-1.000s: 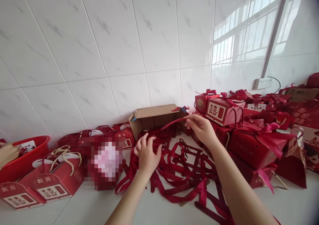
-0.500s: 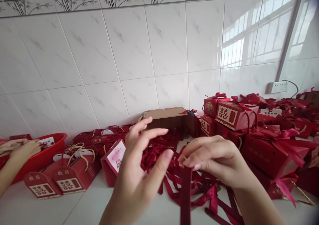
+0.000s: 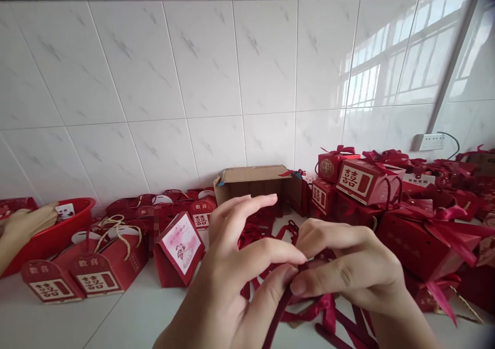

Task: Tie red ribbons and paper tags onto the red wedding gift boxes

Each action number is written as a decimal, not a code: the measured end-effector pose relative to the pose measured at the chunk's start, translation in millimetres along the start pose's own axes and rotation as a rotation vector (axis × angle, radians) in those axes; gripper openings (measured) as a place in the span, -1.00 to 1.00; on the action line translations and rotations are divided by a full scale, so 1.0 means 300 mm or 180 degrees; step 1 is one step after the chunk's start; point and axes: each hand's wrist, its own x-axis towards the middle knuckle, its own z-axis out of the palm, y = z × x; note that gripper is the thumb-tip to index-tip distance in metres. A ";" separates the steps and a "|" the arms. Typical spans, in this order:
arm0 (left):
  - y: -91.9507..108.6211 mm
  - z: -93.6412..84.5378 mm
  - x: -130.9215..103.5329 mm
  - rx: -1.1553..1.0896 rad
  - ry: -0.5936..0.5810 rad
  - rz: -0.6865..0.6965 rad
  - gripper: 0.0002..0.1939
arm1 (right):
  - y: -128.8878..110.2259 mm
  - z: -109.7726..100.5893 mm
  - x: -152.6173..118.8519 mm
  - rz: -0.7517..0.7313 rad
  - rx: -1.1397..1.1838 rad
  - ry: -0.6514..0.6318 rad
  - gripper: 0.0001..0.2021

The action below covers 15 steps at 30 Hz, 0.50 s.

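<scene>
A dark red ribbon [image 3: 279, 315] hangs from the pinched fingertips of both hands, held above the white surface. My left hand [image 3: 242, 271] grips it between thumb and index finger, the other fingers stretched out. Against those fingertips, my right hand [image 3: 348, 271] is closed on the same ribbon; its upper end is hidden by the fingers. Beneath and behind the hands lies a tangle of loose red ribbons [image 3: 328, 313]. Left of my left hand stands a red box with a pink picture card [image 3: 181, 248].
An open cardboard box [image 3: 251, 175] stands against the tiled wall. Red gift boxes with rope handles [image 3: 104, 274] sit at left; ribbon-tied red boxes [image 3: 421, 241] are piled at right. Another person's hand [image 3: 34, 222] reaches into a red basin [image 3: 83, 212] at far left.
My left hand has moved right, from spread fingers to a pinch on the ribbon beside my right fingertips. The view has tilted slightly, and the other person's hand has shifted left.
</scene>
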 end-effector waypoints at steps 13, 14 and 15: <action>-0.035 -0.008 0.013 -0.0088 -0.0894 0.0109 -0.85 | -0.028 -0.014 -0.001 0.0386 0.0030 -0.0578 -0.75; -0.037 -0.008 0.015 -0.0146 -0.0914 0.0071 -0.87 | -0.028 -0.012 -0.003 0.0439 0.0054 -0.0554 -0.73; -0.038 -0.009 0.016 -0.0212 -0.0937 0.0024 -0.89 | -0.029 -0.010 -0.004 0.0522 0.0108 -0.0509 -0.71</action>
